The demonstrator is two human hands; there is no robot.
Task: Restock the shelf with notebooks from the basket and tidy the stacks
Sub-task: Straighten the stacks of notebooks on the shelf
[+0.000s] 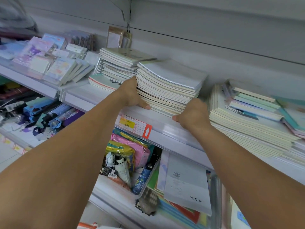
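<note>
A tall stack of pale notebooks [168,86] sits on the white shelf [166,129], near its front edge. My left hand [132,95] grips the stack's left side, thumb under the bottom corner. My right hand [193,113] holds the stack's right front corner, thumb tucked beneath it. Behind and to the left stands another notebook stack [120,63], touching the held one. A wider, uneven notebook pile [247,119] lies just right of my right hand. The basket is not in view.
A yellow price tag [134,125] with a red arrow hangs on the shelf's front rail. Sticker packs and small notepads [54,63] fill the shelf's left part. On the shelf below lie umbrellas [49,116], pouches [130,149] and a grey exercise book [186,184].
</note>
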